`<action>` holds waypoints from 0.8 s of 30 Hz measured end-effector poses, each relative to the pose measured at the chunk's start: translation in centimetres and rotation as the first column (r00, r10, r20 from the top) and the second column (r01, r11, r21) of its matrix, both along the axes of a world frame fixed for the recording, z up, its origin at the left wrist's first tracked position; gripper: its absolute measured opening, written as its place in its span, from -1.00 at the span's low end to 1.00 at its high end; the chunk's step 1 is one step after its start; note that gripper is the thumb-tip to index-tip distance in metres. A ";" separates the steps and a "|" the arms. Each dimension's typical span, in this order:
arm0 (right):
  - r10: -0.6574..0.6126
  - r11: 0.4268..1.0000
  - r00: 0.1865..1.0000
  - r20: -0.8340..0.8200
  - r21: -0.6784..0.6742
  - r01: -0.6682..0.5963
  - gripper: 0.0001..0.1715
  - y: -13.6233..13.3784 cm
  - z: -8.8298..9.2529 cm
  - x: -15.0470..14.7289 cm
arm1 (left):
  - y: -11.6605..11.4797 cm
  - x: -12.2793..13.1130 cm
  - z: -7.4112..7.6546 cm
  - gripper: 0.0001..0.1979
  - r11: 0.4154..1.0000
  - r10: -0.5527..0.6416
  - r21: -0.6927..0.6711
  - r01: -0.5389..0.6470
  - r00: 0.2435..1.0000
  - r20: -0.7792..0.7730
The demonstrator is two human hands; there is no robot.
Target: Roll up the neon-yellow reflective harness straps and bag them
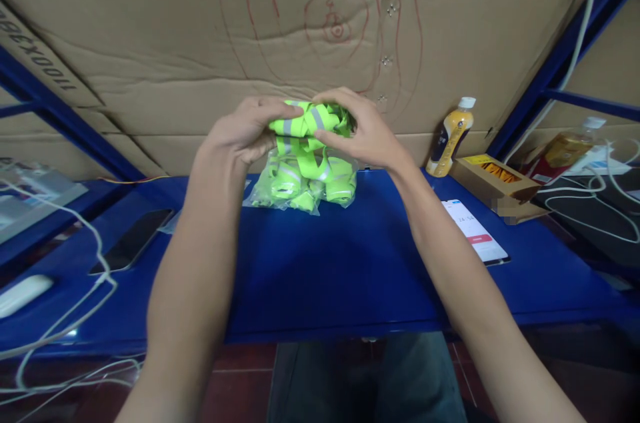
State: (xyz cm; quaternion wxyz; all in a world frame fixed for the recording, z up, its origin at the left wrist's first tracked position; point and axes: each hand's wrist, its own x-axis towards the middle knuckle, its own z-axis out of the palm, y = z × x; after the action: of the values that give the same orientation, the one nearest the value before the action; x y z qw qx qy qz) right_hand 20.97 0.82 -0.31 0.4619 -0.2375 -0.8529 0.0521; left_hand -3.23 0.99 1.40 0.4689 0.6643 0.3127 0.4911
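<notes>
Both hands hold up a bundle of neon yellow-green reflective straps (311, 119) with grey bands. My left hand (250, 123) grips its left end, thumb on top, while my right hand (357, 126) is curled around the right end. A loop of strap hangs below the bundle. Beneath it, on the blue table (320, 276), lies a clear plastic bag (260, 195) with more rolled straps of the same colour inside. Whether the hanging loop touches the bag I cannot tell.
On the right are a lit phone (475, 233), a small open carton (493, 176) with orange packets, and a yellow bottle (453, 136). A dark phone (133, 241), white mouse (24, 295) and white cables (107, 263) lie left. Cardboard (175, 43) walls the back.
</notes>
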 end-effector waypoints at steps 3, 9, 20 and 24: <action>0.019 0.997 0.997 -0.072 -0.074 -0.025 -0.23 0.6 0.0 0.8 | -0.5 0.0 0.1 -0.63 0.999 0.000 0.048 0.002 1.000 -0.031; 0.241 0.879 0.964 -0.112 -0.395 -0.266 -0.04 0.4 -0.4 2.0 | -2.4 0.7 0.4 -0.43 0.982 -0.001 0.187 0.017 0.997 -0.082; 0.076 0.783 0.906 -0.416 -0.537 -0.313 -0.21 -3.0 -4.1 1.2 | -5.2 2.5 -3.5 -0.37 0.979 0.035 0.204 -0.024 0.998 -0.048; 0.046 0.897 0.968 -0.247 -0.417 -0.149 -0.34 -5.0 -7.3 1.2 | -6.5 2.4 -7.7 -0.46 0.987 -0.036 -0.155 0.047 0.996 0.076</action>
State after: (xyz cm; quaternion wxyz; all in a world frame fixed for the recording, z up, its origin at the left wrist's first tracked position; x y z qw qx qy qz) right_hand 22.19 -4.18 -7.63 0.4904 -0.2830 -0.7716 0.2900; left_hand -0.87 -5.47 -6.27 0.5411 0.6132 0.3190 0.4790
